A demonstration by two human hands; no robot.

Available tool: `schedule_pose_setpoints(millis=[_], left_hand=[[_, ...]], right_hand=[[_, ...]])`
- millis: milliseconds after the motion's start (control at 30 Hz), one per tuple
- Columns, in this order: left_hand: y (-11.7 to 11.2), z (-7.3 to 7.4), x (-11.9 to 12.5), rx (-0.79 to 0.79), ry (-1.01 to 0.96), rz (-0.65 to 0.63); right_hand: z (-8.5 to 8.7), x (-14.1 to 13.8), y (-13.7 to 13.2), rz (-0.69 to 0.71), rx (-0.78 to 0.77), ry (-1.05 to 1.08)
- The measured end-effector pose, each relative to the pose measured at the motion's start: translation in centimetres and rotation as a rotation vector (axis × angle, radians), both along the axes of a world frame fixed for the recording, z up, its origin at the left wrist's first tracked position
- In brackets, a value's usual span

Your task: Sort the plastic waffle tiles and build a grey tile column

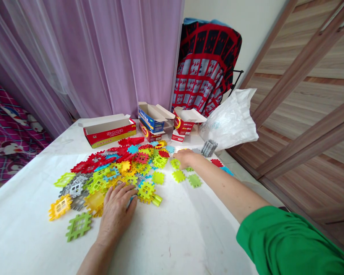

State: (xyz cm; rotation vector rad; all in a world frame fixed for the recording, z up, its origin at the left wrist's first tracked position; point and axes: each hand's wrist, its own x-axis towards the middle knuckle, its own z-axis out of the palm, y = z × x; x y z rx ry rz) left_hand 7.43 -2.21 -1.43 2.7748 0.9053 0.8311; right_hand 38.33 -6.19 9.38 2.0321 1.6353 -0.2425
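A mixed heap of toothed plastic building tiles (pixel 123 164) in red, yellow, lime green, blue and grey covers the left middle of the table. On its near edge rests my left hand (pixel 117 206), fingers stretched out and a little apart over the pieces. My right hand (pixel 185 157) reaches low to the right of the heap, among separate green tiles. A lime tile (pixel 175 164) lies against its fingers, which mostly cannot be seen. Closer to me are another lime tile (pixel 178 176) and a darker green tile (pixel 194 180). A grey stack of tiles (pixel 209 148) stands beyond my right wrist.
Open cardboard boxes line the back: a long red box (pixel 110 131), a blue box (pixel 151 117) stacked on a red one, and a red box (pixel 186 120) at right. A white plastic bag (pixel 232 118) hangs at the table's right edge. Red tile (pixel 216 162) lies near that edge.
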Motion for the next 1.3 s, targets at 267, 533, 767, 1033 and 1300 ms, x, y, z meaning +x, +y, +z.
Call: schedule_pose_setpoints(millis=[267, 533, 767, 1033, 1300], left_hand=[[-0.05, 0.05, 0.04, -0.015, 0.003, 0.002], [-0.01, -0.11, -0.05, -0.006, 0.013, -0.001], [-0.01, -0.02, -0.04, -0.003, 0.01, -0.005], [0.02, -0.02, -0.09, -0.005, -0.001, -0.003], [-0.08, 0.1, -0.02, -0.01, -0.002, 0.0]], right_hand=[[-0.42, 0.44, 0.29, 0.038, 0.012, 0.036], [-0.56, 0.44, 0.45, 0.041, 0.001, 0.035], [-0.46, 0.18, 0.61, 0.016, -0.006, 0.025], [-0.5, -0.08, 0.67, -0.007, -0.017, 0.01], [-0.72, -0.2, 0.54, 0.008, 0.01, 0.031]])
